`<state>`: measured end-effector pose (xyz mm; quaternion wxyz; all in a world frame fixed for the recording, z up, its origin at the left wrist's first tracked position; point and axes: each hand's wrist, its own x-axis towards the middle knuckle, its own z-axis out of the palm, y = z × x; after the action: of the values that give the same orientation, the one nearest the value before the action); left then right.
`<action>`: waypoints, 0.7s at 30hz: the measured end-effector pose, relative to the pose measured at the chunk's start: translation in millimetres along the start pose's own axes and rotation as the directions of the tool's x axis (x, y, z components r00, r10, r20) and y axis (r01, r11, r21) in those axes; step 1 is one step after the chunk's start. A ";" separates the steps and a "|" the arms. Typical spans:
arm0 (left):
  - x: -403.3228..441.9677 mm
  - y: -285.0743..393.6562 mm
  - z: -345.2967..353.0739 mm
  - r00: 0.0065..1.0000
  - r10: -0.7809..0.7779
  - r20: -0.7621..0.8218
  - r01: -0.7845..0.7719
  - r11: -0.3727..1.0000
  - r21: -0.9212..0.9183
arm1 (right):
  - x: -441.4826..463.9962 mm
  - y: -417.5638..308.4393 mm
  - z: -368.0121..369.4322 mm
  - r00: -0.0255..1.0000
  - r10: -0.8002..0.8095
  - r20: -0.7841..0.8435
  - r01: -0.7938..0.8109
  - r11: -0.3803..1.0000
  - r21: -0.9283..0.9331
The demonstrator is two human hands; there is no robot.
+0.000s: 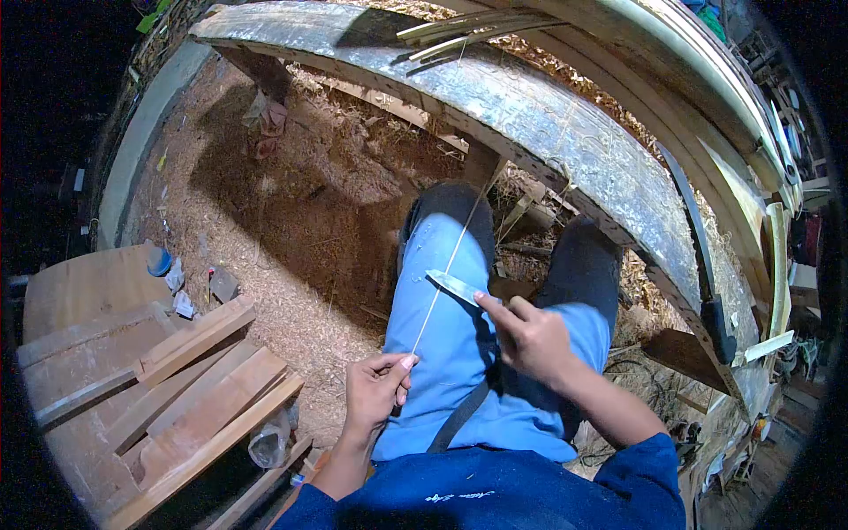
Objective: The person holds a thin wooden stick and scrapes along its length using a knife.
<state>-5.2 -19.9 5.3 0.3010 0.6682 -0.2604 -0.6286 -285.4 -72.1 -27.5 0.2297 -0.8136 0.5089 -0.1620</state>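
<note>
Head view: a thin strip (427, 324) is being held in the left hand (378, 387) and is being crossed by a knife (455, 287) from the right hand (530, 344), close to the middle of the dial.
Left hand: at seven o'clock; the strip is being pinched here, thumb and forefinger together on it.
Right hand: at four o'clock; the knife is being clamped, its handle mostly being hidden by curled fingers, the forefinger being laid towards the blade.
Blade: the tip is being pointed to ten o'clock, right over the strip; whether it is being pressed on it cannot be told.
Strip: it is being held straight over the blue trousers (450, 340), from seven o'clock up towards one; its far end is being lost near the bench.
Bench (565, 132): it is being seen curving from eleven to four o'clock, more strips (477, 28) being carried on top at twelve, a black-handled tool (720, 331) at three.
Floor (238, 225): at ten o'clock, ground is being covered by shavings.
Planks (212, 384): at eight o'clock, cut wood is being seen piled.
</note>
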 end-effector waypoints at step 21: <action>-28.7 -13.1 -31.8 0.995 -0.097 0.028 0.100 0.988 -0.114 | 12.9 -8.4 -8.9 0.994 -0.101 0.036 0.101 0.995 0.012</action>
<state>24.0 12.2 16.2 0.3049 0.6545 -0.1937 -0.6642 -277.9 -82.4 -15.1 0.2346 -0.8400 0.4619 -0.1611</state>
